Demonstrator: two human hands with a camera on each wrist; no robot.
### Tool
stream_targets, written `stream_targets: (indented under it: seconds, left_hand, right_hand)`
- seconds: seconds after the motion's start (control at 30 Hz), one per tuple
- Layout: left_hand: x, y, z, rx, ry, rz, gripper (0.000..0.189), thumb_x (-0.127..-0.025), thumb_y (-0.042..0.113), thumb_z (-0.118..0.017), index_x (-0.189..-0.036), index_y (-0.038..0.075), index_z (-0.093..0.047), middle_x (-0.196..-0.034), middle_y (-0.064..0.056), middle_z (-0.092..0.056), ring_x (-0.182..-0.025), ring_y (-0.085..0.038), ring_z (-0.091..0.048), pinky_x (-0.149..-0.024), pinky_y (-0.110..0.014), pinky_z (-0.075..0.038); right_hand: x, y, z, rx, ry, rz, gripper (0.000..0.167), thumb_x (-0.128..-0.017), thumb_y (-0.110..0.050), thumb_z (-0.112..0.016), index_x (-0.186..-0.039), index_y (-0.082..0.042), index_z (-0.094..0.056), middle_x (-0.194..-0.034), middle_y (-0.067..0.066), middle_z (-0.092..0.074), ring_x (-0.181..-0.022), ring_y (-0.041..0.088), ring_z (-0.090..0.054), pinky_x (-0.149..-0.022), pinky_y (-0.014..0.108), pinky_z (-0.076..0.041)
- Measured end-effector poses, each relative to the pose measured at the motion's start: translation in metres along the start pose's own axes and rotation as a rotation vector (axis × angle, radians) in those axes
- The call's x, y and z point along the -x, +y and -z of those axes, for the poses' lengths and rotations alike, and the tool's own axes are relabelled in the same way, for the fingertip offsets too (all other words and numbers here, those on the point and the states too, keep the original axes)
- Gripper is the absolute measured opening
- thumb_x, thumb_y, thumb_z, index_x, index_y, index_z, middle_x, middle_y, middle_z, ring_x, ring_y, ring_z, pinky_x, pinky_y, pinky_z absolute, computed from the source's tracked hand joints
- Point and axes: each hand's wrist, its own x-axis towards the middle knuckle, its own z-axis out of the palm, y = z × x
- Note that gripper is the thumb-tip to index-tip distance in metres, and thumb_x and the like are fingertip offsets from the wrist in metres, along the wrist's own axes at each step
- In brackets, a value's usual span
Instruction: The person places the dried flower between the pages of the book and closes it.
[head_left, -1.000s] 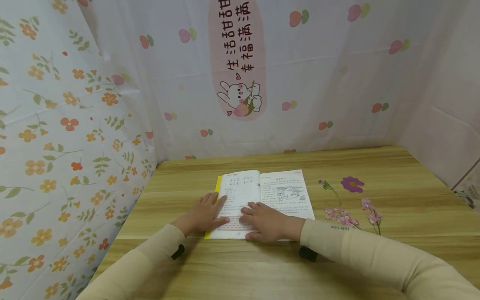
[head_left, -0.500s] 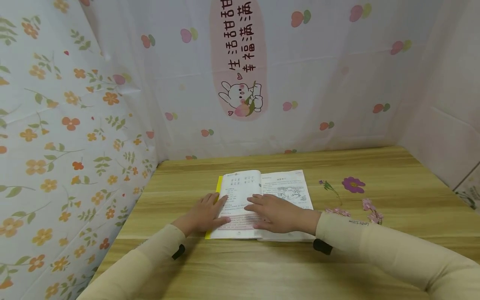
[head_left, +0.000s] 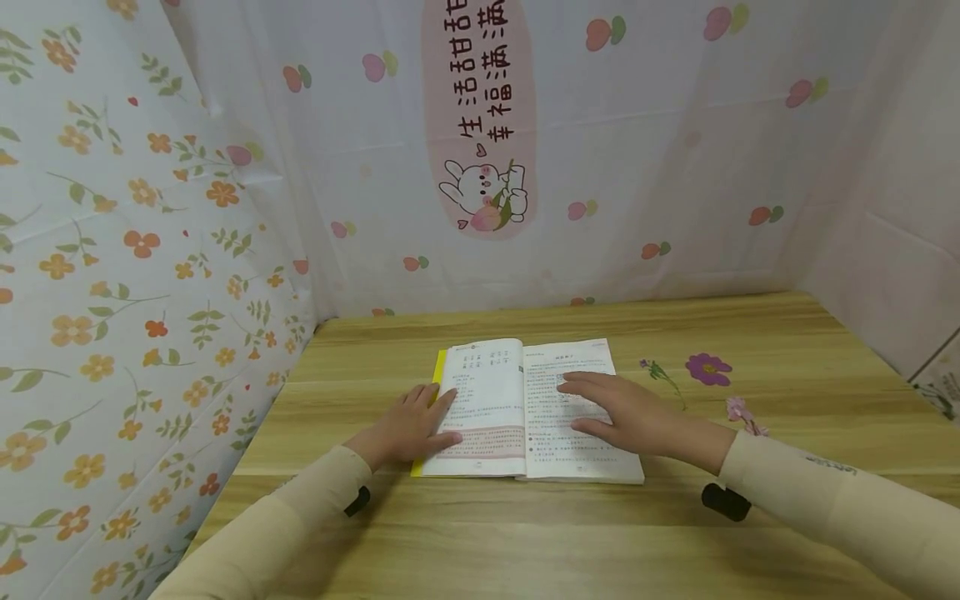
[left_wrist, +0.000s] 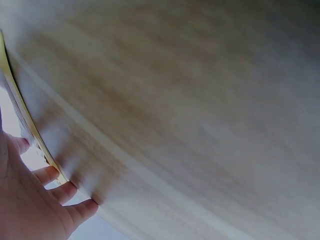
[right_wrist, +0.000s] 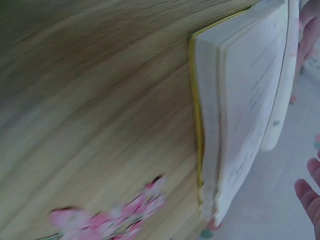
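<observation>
Steadying the open book looks like the step in hand: it lies face up on the table, spine running away from you, yellow cover showing along its left edge. Your left hand rests at that edge, thumb and index on the left page, other fingers lapping over the cover toward the table; spread, pinching nothing. Your right hand is over the right page, fingers straight, thumb apart, nothing held; right wrist view suggests it's clear of the paper, but I can't be sure. To do it well: light, even pressure with the left, and lay the right down flat if that page wants to rise; smooth outward from the spine, not across it, or the paper may crease. Watch your right sleeve by the pink flowers, easy to drag. Hard to make out: print too small to read, part of the right page behind your fingers, pink flowers partly covered by the sleeve. Left wrist view is blurred, mostly table; right wrist view cuts your hand off at its edge. How hard the left presses, can't tell
</observation>
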Motion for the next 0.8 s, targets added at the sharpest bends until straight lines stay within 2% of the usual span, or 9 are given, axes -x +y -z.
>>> stream_targets:
  seconds: [0.2, 0.37, 0.43, 0.57, 0.63, 0.8]
  left_hand:
    - [-0.001, 0.0, -0.001, -0.016, -0.009, 0.005, 0.079, -0.096, 0.062, -0.041, -0.152, 0.007, -0.03, -0.145, -0.023, -0.036, -0.132, -0.04, -0.036, -0.103, -0.054, -0.035]
    - [-0.001, -0.001, -0.002, -0.018, -0.016, 0.006, 0.081, -0.096, 0.064, -0.039, -0.153, 0.007, -0.029, -0.146, -0.024, -0.035, -0.133, -0.04, -0.035, -0.104, -0.054, -0.034]
    - [-0.002, -0.002, -0.003, -0.025, -0.016, 0.006, 0.081, -0.096, 0.065, -0.038, -0.153, 0.008, -0.029, -0.146, -0.023, -0.035, -0.133, -0.04, -0.035, -0.104, -0.054, -0.034]
    - [-0.002, -0.002, -0.004, -0.035, -0.015, 0.01, 0.082, -0.096, 0.065, -0.037, -0.154, 0.009, -0.028, -0.146, -0.022, -0.035, -0.133, -0.039, -0.035, -0.105, -0.053, -0.033]
    - [-0.002, -0.002, -0.004, -0.031, -0.009, 0.008, 0.081, -0.096, 0.064, -0.039, -0.153, 0.008, -0.029, -0.145, -0.023, -0.036, -0.133, -0.039, -0.036, -0.104, -0.053, -0.034]
    - [-0.001, 0.0, -0.002, -0.011, -0.011, 0.011, 0.079, -0.096, 0.062, -0.042, -0.152, 0.007, -0.031, -0.145, -0.024, -0.035, -0.133, -0.041, -0.035, -0.104, -0.055, -0.032]
  right_hand:
    - [0.031, 0.018, 0.014, -0.102, 0.108, -0.134, 0.051, -0.089, -0.022, -0.073, -0.134, -0.005, -0.055, -0.135, 0.015, -0.056, -0.125, 0.039, -0.05, -0.094, 0.054, -0.044]
    - [0.057, 0.032, 0.025, -0.212, 0.18, -0.259, 0.05, -0.092, -0.022, -0.07, -0.135, -0.003, -0.053, -0.135, 0.019, -0.054, -0.119, 0.043, -0.052, -0.089, 0.056, -0.045]
    - [0.067, 0.038, 0.028, -0.224, 0.207, -0.306, 0.049, -0.093, -0.023, -0.068, -0.134, -0.001, -0.053, -0.132, 0.018, -0.056, -0.114, 0.04, -0.054, -0.088, 0.05, -0.048]
    - [0.088, 0.049, 0.034, -0.251, 0.242, -0.414, 0.046, -0.095, -0.022, -0.066, -0.133, 0.0, -0.053, -0.127, 0.019, -0.059, -0.109, 0.037, -0.056, -0.081, 0.025, -0.049]
    - [0.099, 0.054, 0.036, -0.262, 0.241, -0.476, 0.046, -0.096, -0.023, -0.064, -0.134, 0.0, -0.052, -0.126, 0.021, -0.058, -0.108, 0.038, -0.056, -0.077, 0.02, -0.048]
    - [0.121, 0.065, 0.041, -0.257, 0.214, -0.635, 0.054, -0.099, -0.033, -0.058, -0.135, 0.004, -0.047, -0.126, 0.026, -0.055, -0.108, 0.042, -0.055, -0.071, 0.033, -0.052]
